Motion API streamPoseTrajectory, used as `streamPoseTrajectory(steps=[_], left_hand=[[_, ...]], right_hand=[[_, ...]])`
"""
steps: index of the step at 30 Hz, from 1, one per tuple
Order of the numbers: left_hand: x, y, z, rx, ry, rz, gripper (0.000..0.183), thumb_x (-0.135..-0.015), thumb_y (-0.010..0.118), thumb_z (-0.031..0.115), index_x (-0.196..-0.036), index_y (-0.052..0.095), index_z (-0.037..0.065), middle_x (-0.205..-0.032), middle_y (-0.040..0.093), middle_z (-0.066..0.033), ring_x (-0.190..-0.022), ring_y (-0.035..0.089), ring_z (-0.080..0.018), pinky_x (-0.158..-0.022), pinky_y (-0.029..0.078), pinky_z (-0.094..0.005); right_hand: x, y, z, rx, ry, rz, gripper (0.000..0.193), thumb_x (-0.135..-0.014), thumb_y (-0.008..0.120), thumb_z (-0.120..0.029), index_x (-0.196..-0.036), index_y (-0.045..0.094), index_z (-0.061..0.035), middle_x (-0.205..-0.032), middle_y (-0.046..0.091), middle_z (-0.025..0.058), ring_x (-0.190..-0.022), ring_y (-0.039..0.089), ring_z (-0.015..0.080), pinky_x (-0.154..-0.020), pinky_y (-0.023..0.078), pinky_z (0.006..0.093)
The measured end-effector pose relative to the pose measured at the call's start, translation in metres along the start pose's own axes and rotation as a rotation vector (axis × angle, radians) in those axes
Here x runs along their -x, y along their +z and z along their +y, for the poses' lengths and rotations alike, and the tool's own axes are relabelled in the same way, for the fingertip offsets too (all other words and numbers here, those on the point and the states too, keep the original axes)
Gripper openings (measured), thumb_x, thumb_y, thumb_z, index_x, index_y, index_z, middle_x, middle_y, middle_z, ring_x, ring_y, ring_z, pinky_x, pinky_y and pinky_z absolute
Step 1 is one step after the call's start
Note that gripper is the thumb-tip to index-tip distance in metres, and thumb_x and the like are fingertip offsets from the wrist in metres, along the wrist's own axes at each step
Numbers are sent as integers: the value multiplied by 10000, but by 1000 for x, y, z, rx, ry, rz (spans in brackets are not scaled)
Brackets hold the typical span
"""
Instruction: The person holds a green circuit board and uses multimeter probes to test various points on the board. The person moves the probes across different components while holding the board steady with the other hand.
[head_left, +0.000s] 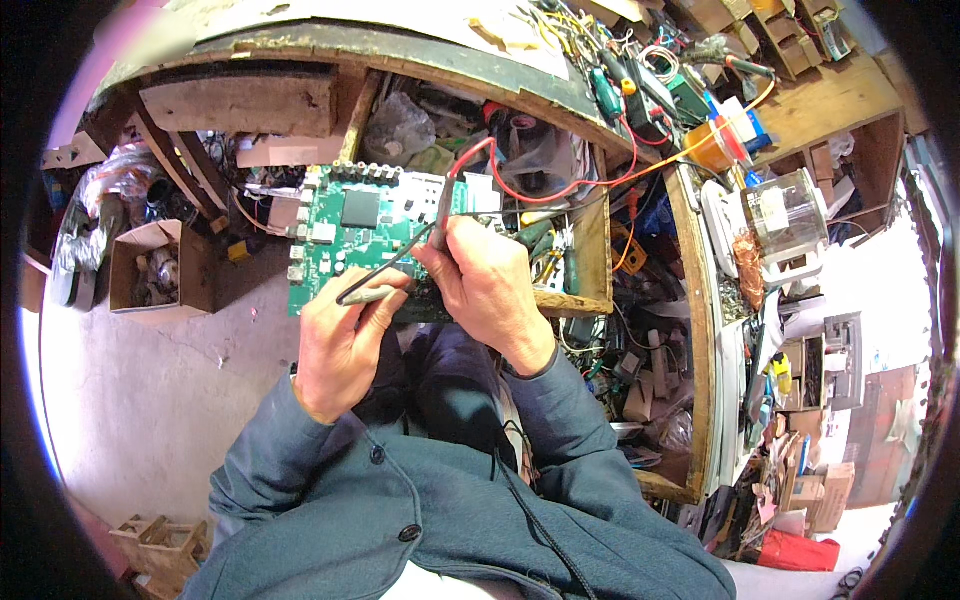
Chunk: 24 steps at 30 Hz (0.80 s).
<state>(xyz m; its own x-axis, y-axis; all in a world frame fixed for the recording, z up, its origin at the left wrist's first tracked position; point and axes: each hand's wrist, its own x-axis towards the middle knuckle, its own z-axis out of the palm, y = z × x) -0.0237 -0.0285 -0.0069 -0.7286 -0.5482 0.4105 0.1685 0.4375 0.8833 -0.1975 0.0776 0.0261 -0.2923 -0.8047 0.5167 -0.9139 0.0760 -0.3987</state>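
A green circuit board (340, 255) with a dark square chip and a row of connectors along its edges lies in front of me, over my lap. My left hand (345, 345) pinches a test probe with a pale grey body (375, 294), its black lead (400, 252) looping up from the back end. My right hand (490, 285) is closed around a red-leaded test probe (444, 205), held upright over the board's right part. Both fingertips are close to the board's lower right area. My hands hide the probe tips, so contact cannot be seen.
An open wooden drawer (575, 302) with tools stands right of the board, under a workbench (400, 42). The red lead (560, 190) runs to the bench's cluttered corner. A cardboard box (165, 270) sits on the floor at left. Clear plastic container (785, 215) at right.
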Motion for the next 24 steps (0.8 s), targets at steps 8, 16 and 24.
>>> streamPoseTrajectory(steps=[8,16,24], left_hand=[[1,-3,4,-28,1,-7,152,-1013,696,16,-1151,728,-41,-1052,768,-117,-877,726,-175,-794,578,-304],[2,1,0,12,-2,13,152,-1012,691,6,-1152,725,-42,-1040,764,-110,-871,721,-167,-783,576,-299],[-2,0,4,-2,-18,0,145,-1005,682,-23,-1141,723,-51,-1052,763,-114,-896,725,-166,-794,577,-297]], right_hand=[[0,-5,-6,-43,26,-1,236,-970,759,-222,-971,615,-35,-775,637,163,-683,665,383,-599,522,465],[3,-4,-8,-3,-57,4,201,-952,774,-176,-966,631,-36,-806,641,133,-701,675,345,-599,529,425],[1,-7,-11,12,-63,-24,197,-925,791,-136,-938,630,-23,-824,641,143,-707,677,358,-606,534,429]])
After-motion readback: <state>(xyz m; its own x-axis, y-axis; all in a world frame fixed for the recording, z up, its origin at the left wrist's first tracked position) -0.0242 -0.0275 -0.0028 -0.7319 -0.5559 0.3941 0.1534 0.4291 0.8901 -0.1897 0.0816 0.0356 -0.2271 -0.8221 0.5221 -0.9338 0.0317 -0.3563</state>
